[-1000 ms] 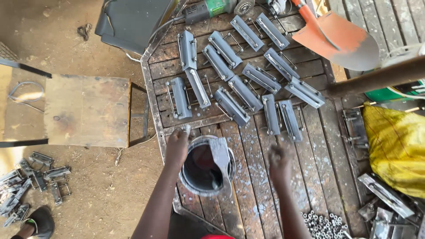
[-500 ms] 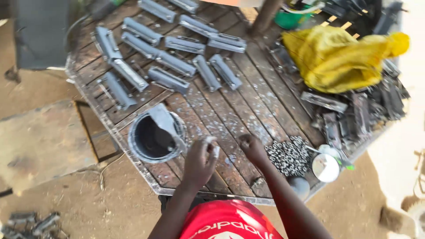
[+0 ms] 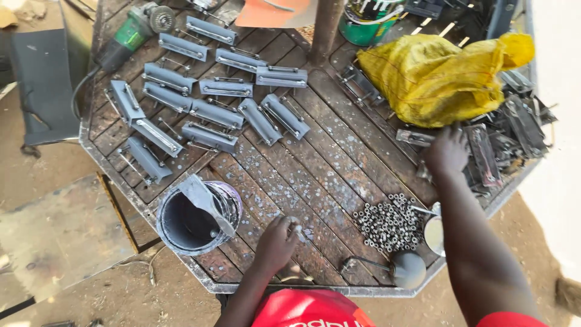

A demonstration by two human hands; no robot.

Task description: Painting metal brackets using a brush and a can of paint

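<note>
right hand (image 3: 446, 151) on dark metal pieces (image 3: 496, 151) (long axes running up-frame).

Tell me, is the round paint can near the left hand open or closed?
Open. The paint can stands upright on the table; its dark inside shows, and a bent grey lid piece rests across its rim.

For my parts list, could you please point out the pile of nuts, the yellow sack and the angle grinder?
pile of nuts (image 3: 387, 224), head view, heap's middle.
yellow sack (image 3: 436, 79), head view, bulging middle.
angle grinder (image 3: 130, 36), head view, green body.
</note>
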